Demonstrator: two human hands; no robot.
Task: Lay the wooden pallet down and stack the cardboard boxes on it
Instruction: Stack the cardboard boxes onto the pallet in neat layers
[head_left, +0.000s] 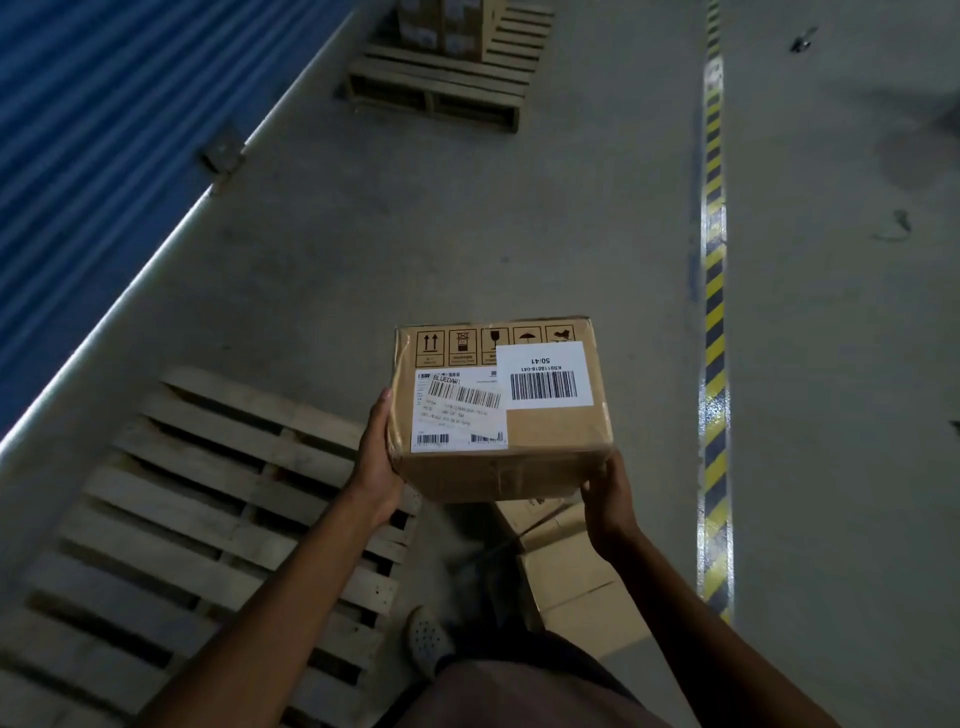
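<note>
I hold a cardboard box (550, 441) with white barcode labels on top, in the air above the concrete floor. My left hand (376, 457) grips its left side and my right hand (608, 499) grips its lower right corner. A wooden pallet (192, 519) lies flat on the floor to the left of the box, bare of boxes. More cardboard boxes (576, 577) sit on the floor just below the held box, by my feet.
A second pallet (441, 78) carrying boxes lies farther ahead. A blue corrugated wall (104, 130) runs along the left. A yellow-black striped floor line (714, 312) runs on the right. My shoe (428, 639) is beside the near pallet.
</note>
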